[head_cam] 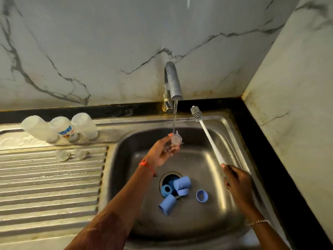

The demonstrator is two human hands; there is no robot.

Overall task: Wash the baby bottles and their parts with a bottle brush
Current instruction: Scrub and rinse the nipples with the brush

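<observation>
The left hand [162, 152] is holding a teat [175, 138] under the water [174, 116]; it should be turning it slowly. The right hand [236, 181] is gripping the brush [207, 134].

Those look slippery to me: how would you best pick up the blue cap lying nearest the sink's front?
Probably pinch the blue cap across its round wall, coming from above. It lies on its side on the sink floor, open end toward the front left, so fingers can straddle it.

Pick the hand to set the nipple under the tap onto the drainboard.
Left. The left hand holds the nipple and is nearer the drainboard; the right hand grips the bottle brush.
</observation>
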